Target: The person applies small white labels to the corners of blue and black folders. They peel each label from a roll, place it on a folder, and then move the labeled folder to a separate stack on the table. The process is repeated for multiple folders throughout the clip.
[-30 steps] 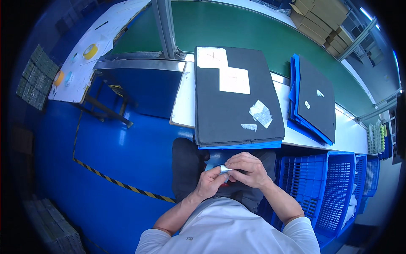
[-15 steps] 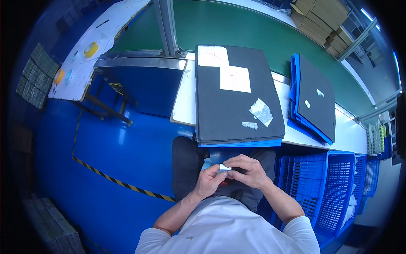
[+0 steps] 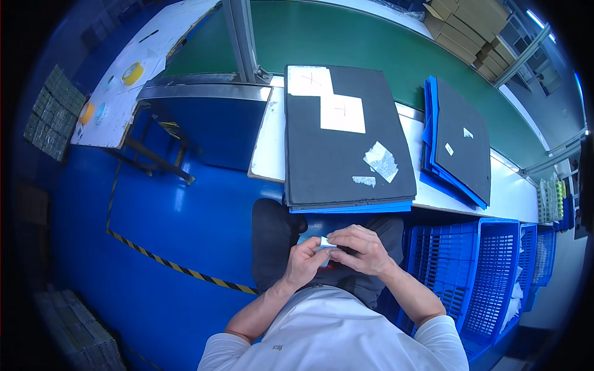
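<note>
A small white piece [image 3: 327,243] with light-blue sheet material around it is held between my two hands, above my lap. My left hand [image 3: 303,263] pinches its left side, thumb and forefinger closed on it. From the other side my right hand [image 3: 364,250] grips it with bent fingers and thumb. Fingers cover much of the piece, so its exact kind cannot be made out. Just beyond my hands lies a stack of dark grey and blue sheets [image 3: 334,167] on the white bench, with white papers [image 3: 342,114] and torn pieces of tape on top.
A second stack of grey and blue sheets [image 3: 463,148] lies to the right. Blue plastic crates [image 3: 442,260] stand by my right arm. At left is a white table [image 3: 124,102] with yellow tape rolls [image 3: 132,73]. Behind the bench runs a green surface [image 3: 322,37].
My hands stay almost in place, both holding the small white piece, which has tilted slightly between the fingers. The view has shifted a little.
</note>
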Action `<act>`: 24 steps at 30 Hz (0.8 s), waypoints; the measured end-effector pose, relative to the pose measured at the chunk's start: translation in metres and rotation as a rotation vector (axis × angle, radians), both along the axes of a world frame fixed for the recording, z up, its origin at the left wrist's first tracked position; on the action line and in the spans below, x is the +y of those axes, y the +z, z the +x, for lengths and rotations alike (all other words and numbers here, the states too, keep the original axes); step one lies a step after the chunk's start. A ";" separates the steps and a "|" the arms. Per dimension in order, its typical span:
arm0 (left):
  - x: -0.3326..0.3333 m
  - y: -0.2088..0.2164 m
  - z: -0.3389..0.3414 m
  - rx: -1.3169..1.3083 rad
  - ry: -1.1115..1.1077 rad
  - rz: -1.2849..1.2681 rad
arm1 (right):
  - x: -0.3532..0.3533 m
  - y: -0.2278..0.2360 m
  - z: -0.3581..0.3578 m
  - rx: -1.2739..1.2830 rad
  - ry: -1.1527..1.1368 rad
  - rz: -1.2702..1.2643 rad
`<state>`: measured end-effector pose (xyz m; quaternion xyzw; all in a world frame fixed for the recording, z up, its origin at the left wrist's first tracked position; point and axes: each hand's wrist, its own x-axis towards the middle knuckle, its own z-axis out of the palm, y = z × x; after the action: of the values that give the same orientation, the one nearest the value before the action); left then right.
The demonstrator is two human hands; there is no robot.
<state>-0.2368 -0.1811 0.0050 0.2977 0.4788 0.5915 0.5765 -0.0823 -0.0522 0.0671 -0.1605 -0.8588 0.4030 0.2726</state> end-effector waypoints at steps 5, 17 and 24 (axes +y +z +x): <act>0.000 0.005 -0.001 0.005 0.000 0.038 | 0.001 -0.007 0.004 0.020 0.000 0.023; -0.001 -0.006 0.004 -0.062 -0.006 0.098 | -0.001 -0.013 0.004 0.069 -0.054 -0.058; -0.002 -0.007 0.006 -0.034 0.006 0.096 | -0.005 -0.018 0.007 0.058 -0.083 -0.199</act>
<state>-0.2309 -0.1833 -0.0019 0.3136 0.4410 0.6203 0.5678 -0.0758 -0.0573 0.0495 -0.2104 -0.7988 0.4792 0.2967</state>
